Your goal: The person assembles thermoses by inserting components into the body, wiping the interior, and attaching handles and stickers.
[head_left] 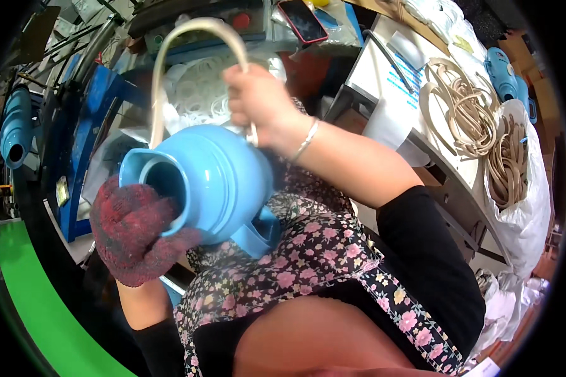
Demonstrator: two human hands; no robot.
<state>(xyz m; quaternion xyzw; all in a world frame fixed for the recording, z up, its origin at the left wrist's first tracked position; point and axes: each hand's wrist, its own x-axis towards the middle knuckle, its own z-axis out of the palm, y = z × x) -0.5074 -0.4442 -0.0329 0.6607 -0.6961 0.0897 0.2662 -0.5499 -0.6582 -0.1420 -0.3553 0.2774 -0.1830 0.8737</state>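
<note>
A glossy light-blue plastic jug-shaped shell (223,176) with a handle lies tilted in front of my body, its round open mouth facing left. My left hand (135,232), in a dark red and black knitted glove, is closed round the rim at the mouth. Above the shell my bare right hand (264,103) is closed on a beige flexible strip (159,88). The strip arches up and over to the left, then drops behind the shell's lip, where its far end is hidden. A short tail of it hangs below my right fist.
Beyond the shell sits a clear bag of white rings (198,91). To the right, coiled beige strips (465,119) lie on a table beside a white plastic bag (534,220). A phone (303,21) lies at the back. Another blue shell (16,125) is far left, above a green surface (38,301).
</note>
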